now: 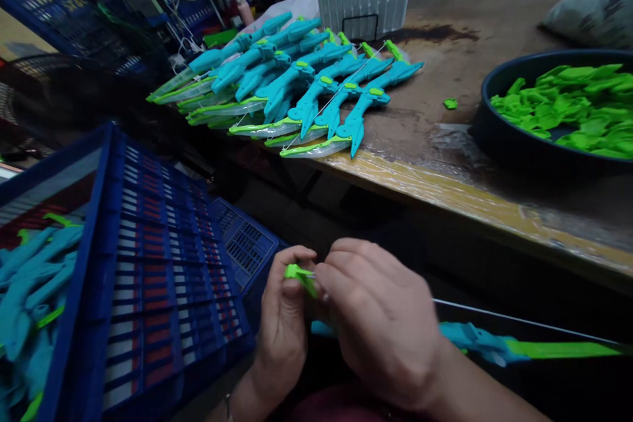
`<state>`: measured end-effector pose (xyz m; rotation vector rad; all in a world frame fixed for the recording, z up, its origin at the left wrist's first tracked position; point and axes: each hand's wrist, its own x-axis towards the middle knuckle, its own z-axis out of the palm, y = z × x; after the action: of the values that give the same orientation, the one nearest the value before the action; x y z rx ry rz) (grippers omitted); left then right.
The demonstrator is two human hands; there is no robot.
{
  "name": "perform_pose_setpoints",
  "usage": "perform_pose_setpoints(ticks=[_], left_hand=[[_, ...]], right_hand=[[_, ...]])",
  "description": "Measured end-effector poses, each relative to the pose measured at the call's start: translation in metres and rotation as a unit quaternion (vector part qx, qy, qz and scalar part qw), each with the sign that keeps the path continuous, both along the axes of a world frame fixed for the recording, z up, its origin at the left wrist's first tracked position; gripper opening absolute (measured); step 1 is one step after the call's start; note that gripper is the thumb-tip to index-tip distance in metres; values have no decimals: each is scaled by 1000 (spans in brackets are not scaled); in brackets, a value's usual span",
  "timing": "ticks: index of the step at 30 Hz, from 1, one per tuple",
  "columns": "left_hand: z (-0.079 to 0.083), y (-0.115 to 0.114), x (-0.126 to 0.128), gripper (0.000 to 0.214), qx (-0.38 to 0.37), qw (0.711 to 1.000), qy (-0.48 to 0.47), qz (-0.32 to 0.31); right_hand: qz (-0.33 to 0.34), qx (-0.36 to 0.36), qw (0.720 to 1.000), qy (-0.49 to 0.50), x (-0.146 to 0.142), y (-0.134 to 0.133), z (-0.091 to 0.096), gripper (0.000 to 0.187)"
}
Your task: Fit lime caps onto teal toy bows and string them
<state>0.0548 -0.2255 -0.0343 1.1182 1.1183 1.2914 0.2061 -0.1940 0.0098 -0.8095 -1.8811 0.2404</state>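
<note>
Between the thumb and fingers of my left hand (284, 323) is a small bright green plastic piece (301, 277). My right hand (380, 316) is closed, its fingertips pressed together right at that piece; a thin pale bit shows there, but what they grip is hidden. Beneath and behind my right hand lies a turquoise toy bow (477, 341) with a green limb (564, 349) reaching right. A white string (524, 324) runs from the limb's far end and disappears behind my right hand. The bow's left part is mostly covered by my hands.
Many turquoise and green toy bows (316, 82) are piled on the table (425, 178). A dark round tub (487, 99) holds green pieces; one loose green piece (450, 103) lies near it. At left, a blue crate (163, 277) holds turquoise parts (34, 283). A fan (44, 92) stands behind.
</note>
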Motion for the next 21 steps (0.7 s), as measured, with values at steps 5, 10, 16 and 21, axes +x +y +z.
perform_pose_setpoints(ticks=[5, 10, 16, 21], left_hand=[[7, 16, -3, 23, 45, 999, 1, 2], [13, 22, -9, 6, 35, 999, -4, 13], [14, 18, -14, 10, 31, 998, 41, 34], [19, 14, -15, 14, 16, 998, -25, -51]], right_hand=[[-57, -91, 991, 84, 20, 6, 23, 17], [21, -70, 996, 52, 9, 8, -2, 13], [80, -139, 987, 31, -4, 5, -10, 21], [73, -239, 962, 110, -6, 10, -11, 9]])
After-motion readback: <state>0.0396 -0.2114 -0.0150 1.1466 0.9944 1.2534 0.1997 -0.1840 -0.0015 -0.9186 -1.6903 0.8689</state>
